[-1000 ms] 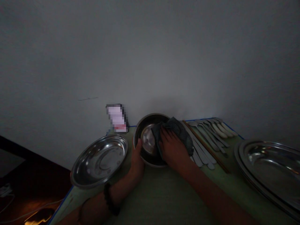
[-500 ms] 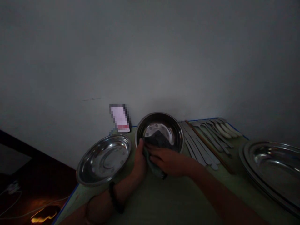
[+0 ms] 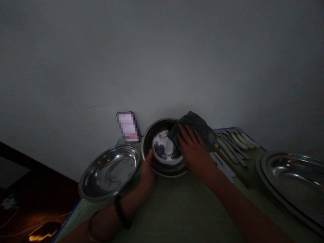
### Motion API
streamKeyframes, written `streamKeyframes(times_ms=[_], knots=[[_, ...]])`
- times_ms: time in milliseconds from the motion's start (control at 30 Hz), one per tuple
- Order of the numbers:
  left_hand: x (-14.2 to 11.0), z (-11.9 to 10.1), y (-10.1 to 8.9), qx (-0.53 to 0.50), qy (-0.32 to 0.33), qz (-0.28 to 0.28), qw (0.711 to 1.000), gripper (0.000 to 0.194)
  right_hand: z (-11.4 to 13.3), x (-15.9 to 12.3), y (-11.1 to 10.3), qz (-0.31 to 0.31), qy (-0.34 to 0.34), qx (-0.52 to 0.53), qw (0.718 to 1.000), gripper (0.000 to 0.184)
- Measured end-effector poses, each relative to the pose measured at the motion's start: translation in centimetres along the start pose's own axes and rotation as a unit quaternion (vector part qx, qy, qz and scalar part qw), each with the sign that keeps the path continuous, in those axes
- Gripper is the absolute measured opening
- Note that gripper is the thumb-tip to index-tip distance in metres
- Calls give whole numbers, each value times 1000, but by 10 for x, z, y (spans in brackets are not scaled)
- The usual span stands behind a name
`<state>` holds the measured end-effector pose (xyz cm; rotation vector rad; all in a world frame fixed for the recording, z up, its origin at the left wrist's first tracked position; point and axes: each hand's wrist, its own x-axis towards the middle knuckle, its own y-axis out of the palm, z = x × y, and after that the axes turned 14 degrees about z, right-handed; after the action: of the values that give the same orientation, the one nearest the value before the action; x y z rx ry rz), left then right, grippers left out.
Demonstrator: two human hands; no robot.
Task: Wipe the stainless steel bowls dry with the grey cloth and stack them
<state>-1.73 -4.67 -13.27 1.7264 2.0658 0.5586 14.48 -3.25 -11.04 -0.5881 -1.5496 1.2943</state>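
Observation:
A round stainless steel bowl (image 3: 162,148) stands tilted slightly toward me in the middle of the table. My left hand (image 3: 148,172) grips its near left rim, thumb over the edge and the other fingers hidden underneath. A dark grey cloth (image 3: 199,130) hangs over the bowl's right rim. Pressing it there is my right hand (image 3: 193,150), its fingers laid along the cloth and the rim. Part of the bowl's right side is hidden under the cloth and hand.
To the left sits an oval steel dish (image 3: 111,173). A phone (image 3: 128,126) leans against the wall (image 3: 162,60). Right of the bowl lie several knives, forks and spoons (image 3: 230,146) and a wooden chopstick (image 3: 231,165). Stacked oval trays (image 3: 268,182) stand at the table's right.
My right hand has moved the cloth from the bowl's near left side up to its right rim. The bowl has shifted slightly left, with my left hand still at its left edge.

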Motion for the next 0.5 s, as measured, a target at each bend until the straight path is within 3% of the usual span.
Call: streamKeyframes(times_ms=[100, 233, 333, 500], knots=[[-5, -2, -1, 7, -10, -31, 999, 17, -6, 3, -5, -61, 3, 15, 998, 54], [-14, -4, 1, 3, -63, 49, 997, 27, -18, 4, -15, -93, -3, 66, 993, 61], [-21, -6, 6, 16, -69, 105, 992, 30, -23, 4, -23, -103, 11, 89, 991, 53], [-21, 0, 3, 7, -28, 116, 993, 25, -13, 4, -36, -146, 31, 50, 987, 45]])
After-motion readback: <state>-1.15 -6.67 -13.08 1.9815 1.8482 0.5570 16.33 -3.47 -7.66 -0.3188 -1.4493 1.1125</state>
